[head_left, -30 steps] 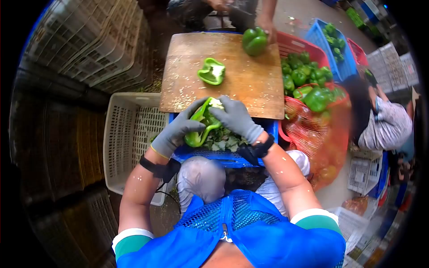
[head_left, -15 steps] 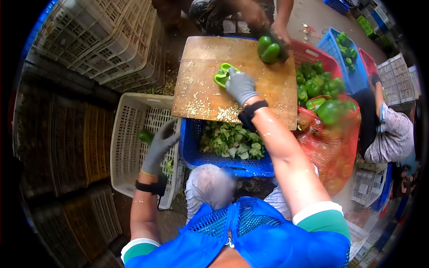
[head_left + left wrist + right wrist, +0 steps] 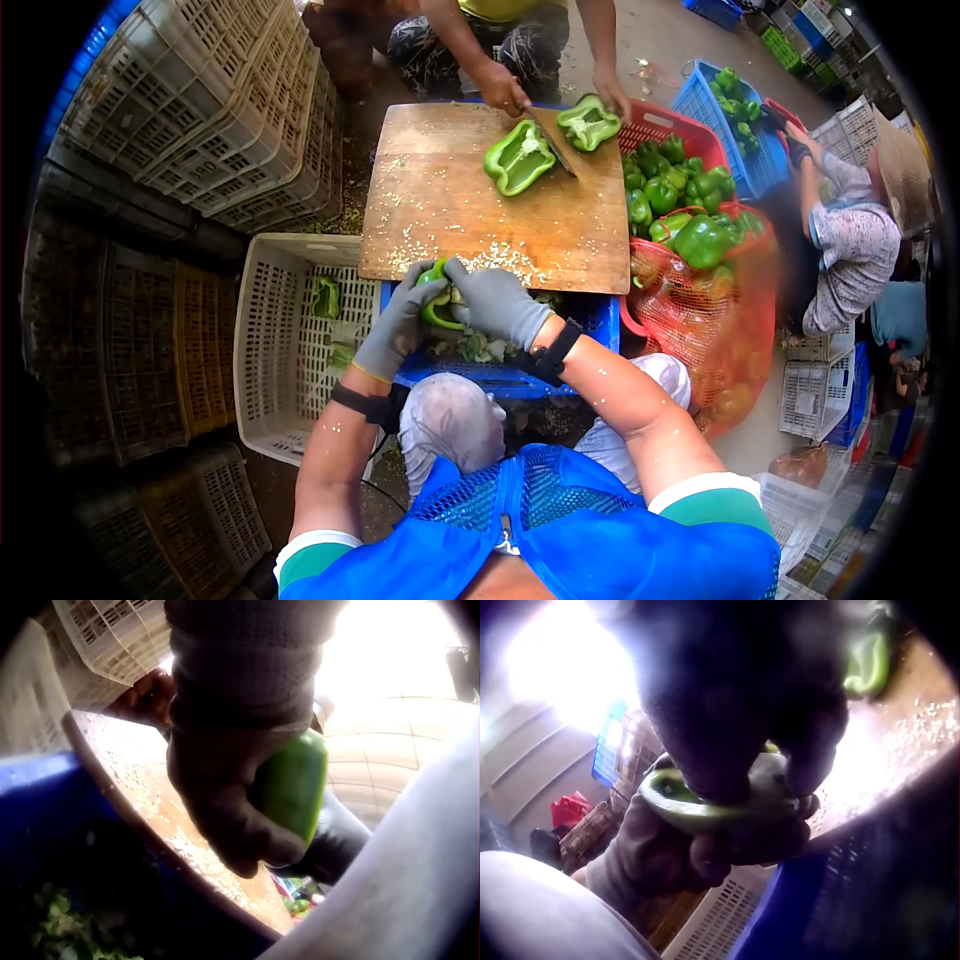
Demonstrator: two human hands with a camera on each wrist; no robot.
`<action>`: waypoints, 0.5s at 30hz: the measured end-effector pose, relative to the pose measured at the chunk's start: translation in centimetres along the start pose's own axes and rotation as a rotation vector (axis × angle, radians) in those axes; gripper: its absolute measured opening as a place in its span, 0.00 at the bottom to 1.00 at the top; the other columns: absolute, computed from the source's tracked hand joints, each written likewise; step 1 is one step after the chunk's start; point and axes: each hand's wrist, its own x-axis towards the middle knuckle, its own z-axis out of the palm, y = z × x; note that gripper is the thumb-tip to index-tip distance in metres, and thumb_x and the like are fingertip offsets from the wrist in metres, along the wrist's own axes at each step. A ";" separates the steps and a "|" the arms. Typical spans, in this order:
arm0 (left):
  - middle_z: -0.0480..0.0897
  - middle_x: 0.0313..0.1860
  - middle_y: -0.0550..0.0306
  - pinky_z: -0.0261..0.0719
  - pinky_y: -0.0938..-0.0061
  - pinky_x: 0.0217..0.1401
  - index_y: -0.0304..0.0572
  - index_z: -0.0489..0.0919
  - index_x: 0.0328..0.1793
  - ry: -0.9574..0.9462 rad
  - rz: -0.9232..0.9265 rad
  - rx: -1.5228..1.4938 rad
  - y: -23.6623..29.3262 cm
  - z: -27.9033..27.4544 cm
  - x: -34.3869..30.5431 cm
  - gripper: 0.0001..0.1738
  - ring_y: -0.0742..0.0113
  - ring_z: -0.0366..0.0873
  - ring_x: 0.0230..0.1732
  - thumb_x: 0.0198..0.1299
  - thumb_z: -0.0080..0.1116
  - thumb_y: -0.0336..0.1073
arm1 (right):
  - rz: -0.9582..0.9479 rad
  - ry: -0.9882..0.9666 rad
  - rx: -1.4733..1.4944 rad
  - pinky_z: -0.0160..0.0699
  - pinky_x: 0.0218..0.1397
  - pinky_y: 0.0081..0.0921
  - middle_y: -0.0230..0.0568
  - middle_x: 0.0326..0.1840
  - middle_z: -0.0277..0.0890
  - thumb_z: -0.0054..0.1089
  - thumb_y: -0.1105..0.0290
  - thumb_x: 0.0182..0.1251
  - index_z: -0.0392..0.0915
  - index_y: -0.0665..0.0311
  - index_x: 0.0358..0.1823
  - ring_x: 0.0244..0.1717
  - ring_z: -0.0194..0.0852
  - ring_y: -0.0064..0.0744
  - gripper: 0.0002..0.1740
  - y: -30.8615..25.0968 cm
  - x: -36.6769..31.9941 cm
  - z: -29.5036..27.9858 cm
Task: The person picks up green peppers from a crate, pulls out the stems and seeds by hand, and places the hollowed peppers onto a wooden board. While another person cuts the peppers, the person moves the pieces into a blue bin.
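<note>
Pepper half (image 3: 432,312) shifts from cutting board (image 3: 450,205) to a two-handed hold over blue crate (image 3: 603,325)

Grip: left hand (image 3: 395,325) wraps closely around the shell from below; right hand (image 3: 500,303) closes finger and thumb about the pale core (image 3: 767,774). Step in hand, by judgement: coring. Next move calls for steadying the shell while drawing the core free.

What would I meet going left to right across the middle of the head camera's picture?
White crate, the person's left hand, green pepper piece, the person's right hand, red mesh bag, another person in a patterned shirt.
</note>
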 end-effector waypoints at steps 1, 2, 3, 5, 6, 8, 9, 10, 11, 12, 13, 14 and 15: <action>0.75 0.48 0.54 0.85 0.53 0.42 0.50 0.66 0.60 -0.027 0.049 -0.028 -0.3 0.0 -0.2 0.25 0.59 0.78 0.47 0.56 0.59 0.31 | 0.028 0.081 0.117 0.77 0.39 0.46 0.57 0.29 0.77 0.59 0.60 0.56 0.64 0.63 0.49 0.33 0.78 0.59 0.23 0.4 -0.2 0.4; 0.75 0.48 0.54 0.85 0.54 0.44 0.49 0.66 0.60 -0.051 0.099 -0.058 -0.8 -0.2 -0.4 0.26 0.59 0.78 0.46 0.54 0.60 0.29 | 0.055 0.159 0.234 0.76 0.38 0.45 0.59 0.29 0.76 0.60 0.61 0.56 0.65 0.62 0.48 0.33 0.78 0.59 0.22 0.9 -0.2 1.3; 0.75 0.47 0.54 0.85 0.56 0.46 0.48 0.66 0.60 -0.074 0.151 -0.089 -1.3 -0.6 -0.4 0.28 0.59 0.78 0.45 0.52 0.60 0.26 | 0.080 0.236 0.352 0.76 0.37 0.45 0.61 0.29 0.75 0.60 0.61 0.55 0.65 0.62 0.47 0.32 0.77 0.59 0.22 1.6 -0.1 2.3; 0.76 0.52 0.51 0.81 0.56 0.56 0.45 0.67 0.60 -0.088 0.217 -0.114 -1.6 -1.7 -0.9 0.30 0.54 0.78 0.53 0.47 0.62 0.25 | 0.068 0.387 0.712 0.73 0.30 0.26 0.37 0.27 0.70 0.55 0.64 0.59 0.66 0.60 0.43 0.24 0.73 0.31 0.14 3.8 0.4 4.8; 0.76 0.53 0.50 0.81 0.57 0.56 0.44 0.67 0.59 -0.087 0.249 -0.131 -1.2 -1.6 -1.9 0.30 0.54 0.78 0.54 0.47 0.62 0.25 | 0.206 0.348 1.082 0.72 0.29 0.23 0.33 0.28 0.69 0.53 0.65 0.60 0.66 0.59 0.43 0.25 0.71 0.26 0.12 2.9 -0.6 3.2; 0.76 0.55 0.46 0.79 0.59 0.60 0.45 0.67 0.59 -0.068 0.329 -0.139 0.1 -2.2 -3.7 0.32 0.52 0.77 0.56 0.45 0.60 0.23 | 0.294 0.317 1.557 0.72 0.27 0.20 0.31 0.30 0.68 0.51 0.68 0.60 0.66 0.59 0.42 0.26 0.69 0.21 0.10 3.9 -1.6 2.2; 0.76 0.55 0.46 0.79 0.57 0.60 0.45 0.67 0.60 -0.017 0.395 -0.121 0.2 -3.7 -4.8 0.32 0.51 0.78 0.55 0.45 0.61 0.24 | 0.284 0.204 1.365 0.71 0.26 0.20 0.31 0.31 0.70 0.53 0.65 0.61 0.69 0.60 0.42 0.28 0.71 0.21 0.11 6.0 -1.6 2.8; 0.76 0.55 0.46 0.79 0.56 0.60 0.45 0.67 0.60 0.118 0.462 -0.093 0.1 -5.4 -6.0 0.31 0.51 0.78 0.55 0.47 0.60 0.24 | 0.206 0.014 1.128 0.72 0.28 0.22 0.31 0.32 0.71 0.55 0.63 0.61 0.71 0.60 0.42 0.29 0.72 0.22 0.12 6.8 -1.7 2.0; 0.75 0.57 0.48 0.80 0.60 0.59 0.41 0.66 0.62 0.250 0.454 -0.024 -0.8 -9.1 -6.6 0.31 0.53 0.77 0.56 0.49 0.61 0.25 | 0.129 -0.166 0.887 0.73 0.29 0.25 0.31 0.34 0.72 0.57 0.61 0.61 0.72 0.61 0.42 0.30 0.73 0.23 0.13 6.8 -1.8 0.9; 0.74 0.59 0.48 0.78 0.63 0.60 0.39 0.65 0.65 0.421 0.454 0.261 -0.1 -9.6 -7.9 0.33 0.54 0.75 0.58 0.50 0.62 0.27 | 0.227 -0.269 0.639 0.75 0.37 0.31 0.35 0.39 0.77 0.60 0.58 0.60 0.76 0.61 0.42 0.36 0.76 0.33 0.16 3.7 -2.6 -3.7; 0.73 0.61 0.47 0.76 0.66 0.61 0.37 0.63 0.68 0.588 0.445 0.548 0.5 -9.7 -9.0 0.36 0.55 0.74 0.60 0.51 0.64 0.28 | 0.168 -0.091 0.478 0.75 0.41 0.33 0.39 0.40 0.77 0.59 0.59 0.61 0.76 0.61 0.43 0.39 0.77 0.37 0.15 4.5 -1.2 -3.2; 0.72 0.62 0.47 0.75 0.67 0.61 0.36 0.63 0.69 0.606 0.436 0.551 0.2 -10.7 -9.1 0.36 0.56 0.72 0.61 0.52 0.64 0.29 | 0.106 0.084 0.313 0.75 0.45 0.35 0.43 0.42 0.78 0.57 0.60 0.61 0.77 0.62 0.43 0.42 0.77 0.40 0.15 5.9 1.0 -2.0; 0.71 0.64 0.46 0.74 0.69 0.62 0.35 0.62 0.70 0.623 0.434 0.556 -0.3 -11.9 -8.8 0.37 0.57 0.71 0.62 0.53 0.64 0.30 | 0.041 0.263 0.145 0.76 0.49 0.38 0.46 0.43 0.79 0.56 0.61 0.62 0.77 0.62 0.44 0.45 0.78 0.43 0.15 7.1 3.3 -1.3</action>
